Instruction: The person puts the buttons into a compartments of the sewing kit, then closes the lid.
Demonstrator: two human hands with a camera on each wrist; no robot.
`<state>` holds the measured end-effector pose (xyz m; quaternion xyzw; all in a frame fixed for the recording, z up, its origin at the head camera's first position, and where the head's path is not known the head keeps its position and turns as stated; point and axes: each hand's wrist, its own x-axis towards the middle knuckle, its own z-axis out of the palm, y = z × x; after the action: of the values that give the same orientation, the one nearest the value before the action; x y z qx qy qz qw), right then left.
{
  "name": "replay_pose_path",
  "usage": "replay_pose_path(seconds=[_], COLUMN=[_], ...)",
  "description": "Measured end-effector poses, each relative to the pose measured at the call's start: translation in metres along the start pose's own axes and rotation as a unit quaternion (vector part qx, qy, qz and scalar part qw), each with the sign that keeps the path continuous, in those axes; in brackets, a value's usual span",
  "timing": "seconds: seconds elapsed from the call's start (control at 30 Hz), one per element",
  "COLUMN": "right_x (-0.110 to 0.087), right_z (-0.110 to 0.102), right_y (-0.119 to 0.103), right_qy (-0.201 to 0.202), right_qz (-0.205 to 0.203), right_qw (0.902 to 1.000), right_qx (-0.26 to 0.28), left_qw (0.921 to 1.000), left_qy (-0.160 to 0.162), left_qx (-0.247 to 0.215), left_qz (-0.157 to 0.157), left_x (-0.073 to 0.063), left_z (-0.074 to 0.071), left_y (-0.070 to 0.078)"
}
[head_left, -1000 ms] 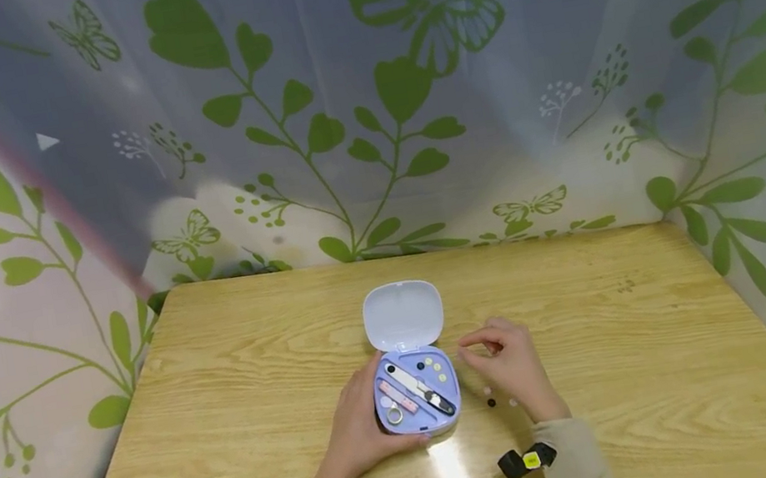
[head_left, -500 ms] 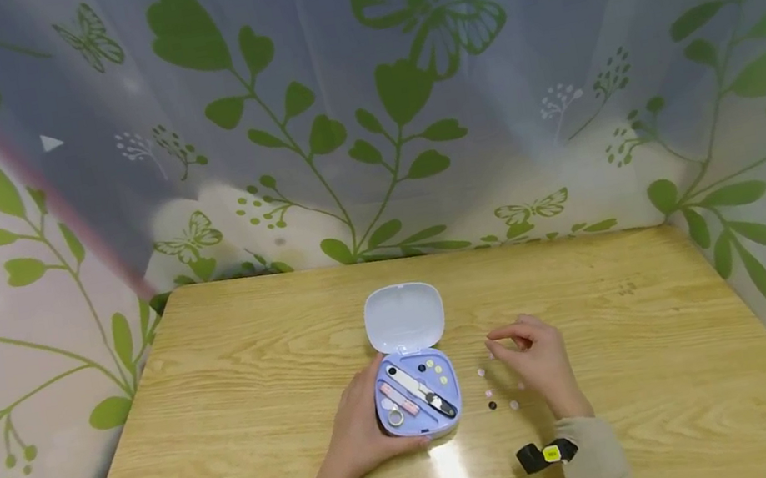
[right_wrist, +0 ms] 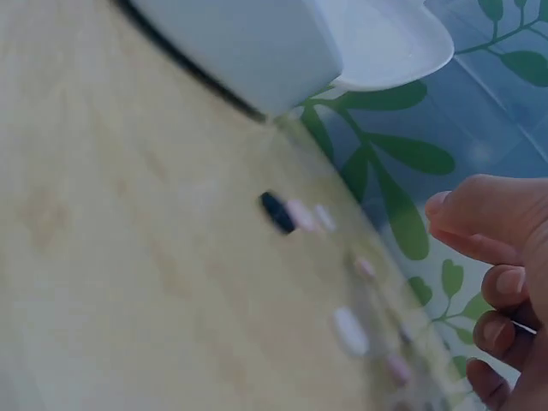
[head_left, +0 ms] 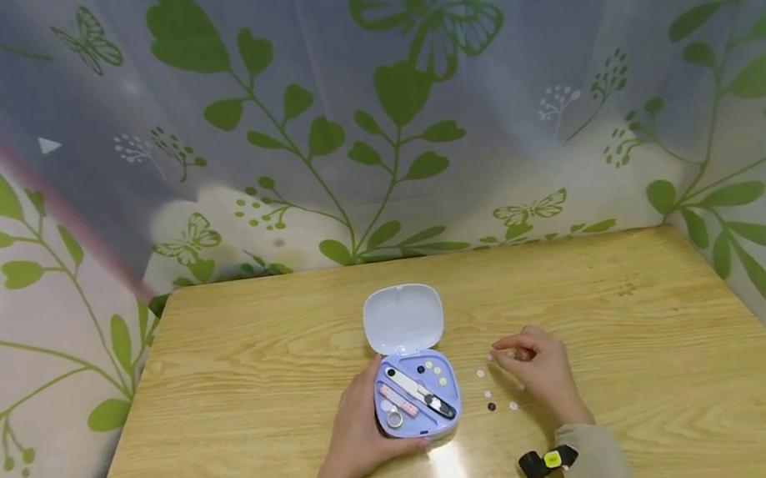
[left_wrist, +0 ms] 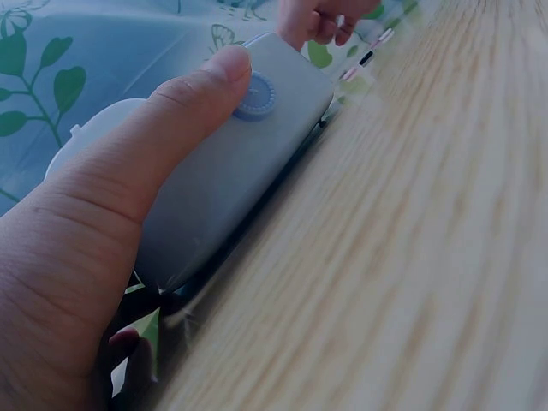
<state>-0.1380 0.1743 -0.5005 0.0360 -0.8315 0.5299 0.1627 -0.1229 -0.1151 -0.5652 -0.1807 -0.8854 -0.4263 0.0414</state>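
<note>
On the wooden table, my left hand [head_left: 360, 420] grips a lilac sewing box [head_left: 422, 427] by its left side, thumb on the round front catch [left_wrist: 257, 96]. The box's white lid [head_left: 404, 318] stands open. Inside lie white-and-black thread snips [head_left: 420, 393], a pink strip [head_left: 398, 400], a metal ring [head_left: 394, 419], a black button [head_left: 421, 369] and several pale buttons [head_left: 442, 381]. My right hand [head_left: 542, 369] hovers right of the box, thumb and index tips close together, beside a small white button [head_left: 490, 357]. Nothing shows between those tips in the right wrist view.
Several loose buttons lie on the table right of the box, among them a black button [head_left: 491, 407] and a white button [head_left: 513, 406]. A leaf-patterned curtain [head_left: 361, 107] hangs behind the wooden table [head_left: 237, 365].
My right hand has moved away from the box to the right, then slightly down towards the loose buttons. My left hand and the box have stayed put.
</note>
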Motion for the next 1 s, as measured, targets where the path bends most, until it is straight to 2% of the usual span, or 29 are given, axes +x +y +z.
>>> replay_pose_path(seconds=[0.17, 0.33, 0.47, 0.73, 1.0], right_x=[-0.002, -0.003, -0.003, -0.004, -0.003], right_z=[0.004, 0.011, 0.015, 0.017, 0.017], right_y=[0.015, 0.043, 0.061, 0.068, 0.067], right_qy=[0.004, 0.010, 0.006, -0.002, -0.003], right_qz=[-0.016, 0.004, 0.013, -0.059, -0.080], right_qw=[0.9997, 0.9995, 0.9998, 0.9974, 0.9946], right_qx=[0.015, 0.029, 0.016, -0.040, -0.065], left_qw=[1.0000, 1.0000, 1.0000, 0.9999, 0.9998], left_qy=[0.001, 0.001, 0.004, 0.011, 0.014], left_qx=[-0.002, 0.003, 0.005, 0.006, 0.001], left_qz=[-0.001, 0.000, 0.006, 0.009, 0.015], left_x=[0.001, 0.001, 0.000, -0.001, 0.000], left_z=[0.000, 0.000, -0.001, -0.001, -0.001], left_y=[-0.001, -0.001, -0.001, -0.001, 0.000])
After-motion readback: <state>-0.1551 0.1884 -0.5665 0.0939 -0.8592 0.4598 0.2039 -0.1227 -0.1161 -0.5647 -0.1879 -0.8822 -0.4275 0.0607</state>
